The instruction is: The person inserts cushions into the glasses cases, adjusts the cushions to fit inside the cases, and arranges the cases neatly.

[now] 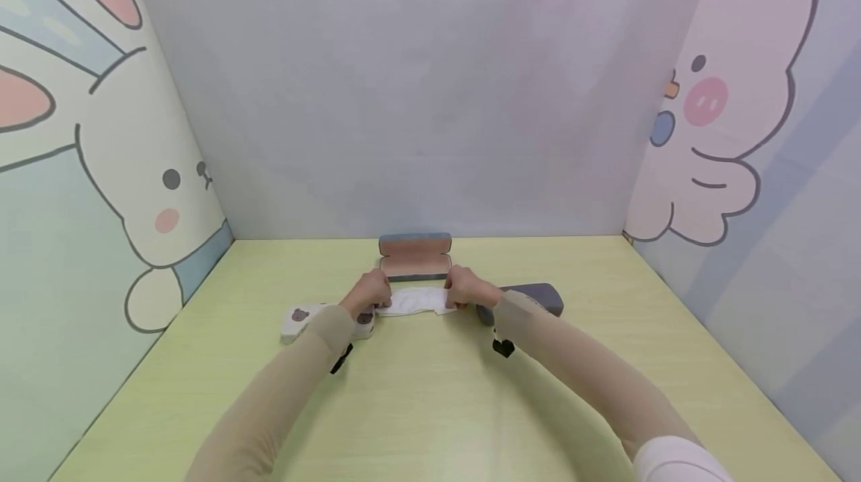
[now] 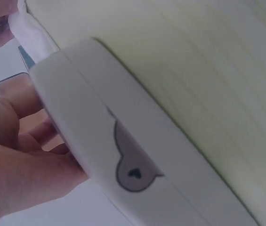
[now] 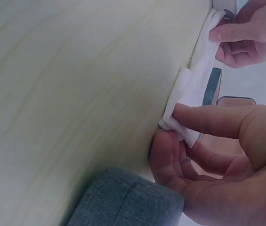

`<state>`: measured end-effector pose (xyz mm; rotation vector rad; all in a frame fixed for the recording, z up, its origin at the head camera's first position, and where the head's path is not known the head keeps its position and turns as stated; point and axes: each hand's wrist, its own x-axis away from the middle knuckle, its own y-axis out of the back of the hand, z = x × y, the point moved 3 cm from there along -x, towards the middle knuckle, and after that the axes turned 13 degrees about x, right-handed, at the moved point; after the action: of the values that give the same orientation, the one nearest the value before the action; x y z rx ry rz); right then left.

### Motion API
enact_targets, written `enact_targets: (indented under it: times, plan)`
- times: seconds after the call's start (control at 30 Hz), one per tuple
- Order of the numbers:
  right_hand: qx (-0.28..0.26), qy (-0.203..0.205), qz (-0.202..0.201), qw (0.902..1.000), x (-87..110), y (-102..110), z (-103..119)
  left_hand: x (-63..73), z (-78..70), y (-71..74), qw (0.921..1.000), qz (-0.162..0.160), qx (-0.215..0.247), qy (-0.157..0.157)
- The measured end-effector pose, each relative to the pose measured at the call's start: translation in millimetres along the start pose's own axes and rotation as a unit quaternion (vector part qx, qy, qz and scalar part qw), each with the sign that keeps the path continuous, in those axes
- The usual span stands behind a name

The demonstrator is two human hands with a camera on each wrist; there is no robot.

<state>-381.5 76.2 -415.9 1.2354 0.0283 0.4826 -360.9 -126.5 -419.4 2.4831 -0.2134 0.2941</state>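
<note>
A folded white cloth (image 1: 417, 302) lies across the middle of the table, between my two hands. My left hand (image 1: 368, 292) pinches its left end, thumb on top. At the other end, my right hand (image 1: 468, 288) holds the folded edge between thumb and fingers; the right wrist view shows the cloth's layers (image 3: 184, 101) there. Just beyond the cloth stands an open glasses case (image 1: 415, 266) with pinkish lining and a blue-grey outside. A white case with bear prints (image 2: 95, 117) sits right beside my left hand, partly covered by the wrist in the head view.
A dark grey fabric case (image 1: 543, 297) lies under and beside my right wrist. The yellowish wooden table (image 1: 430, 407) ends at a plain pale back wall (image 1: 417, 93). Side walls with cartoon animals (image 1: 155, 190) close in the left and right.
</note>
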Motion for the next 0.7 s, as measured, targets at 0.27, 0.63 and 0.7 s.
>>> enact_targets:
  times: [0.27,0.63,0.7]
  plan:
    - [-0.015,0.012,-0.002,0.9998,0.9,3.1,-0.6,-1.7,1.1,1.0,0.9992,0.019,0.035,0.004]
    - [-0.162,0.024,0.015,0.9864,-6.8,28.3,-5.1,-5.5,-20.6,23.0,0.9981,0.012,0.06,0.007]
    - [-0.183,0.017,0.008,0.9829,-10.1,32.5,-7.2,-9.3,-23.7,25.7,0.998,0.001,0.063,0.003]
